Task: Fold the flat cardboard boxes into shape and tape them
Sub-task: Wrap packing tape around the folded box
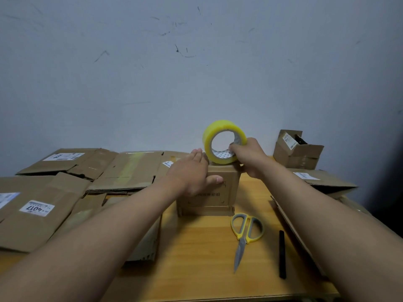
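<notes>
A small folded cardboard box (220,194) stands upright in the middle of the wooden table (202,247). My left hand (192,171) lies flat on the box's top with straight fingers, the thumb down its near face. My right hand (248,156) grips a yellow roll of packing tape (218,132), held on edge above the far end of the box top, fingers through the core. Flat cardboard boxes (128,171) with white labels lie stacked on the left.
Grey and yellow scissors (245,234) lie shut on the table right of centre, with a black pen (282,253) beside them. A folded open box (296,151) stands at the back right against the wall. More flat cardboard (322,182) lies along the right edge.
</notes>
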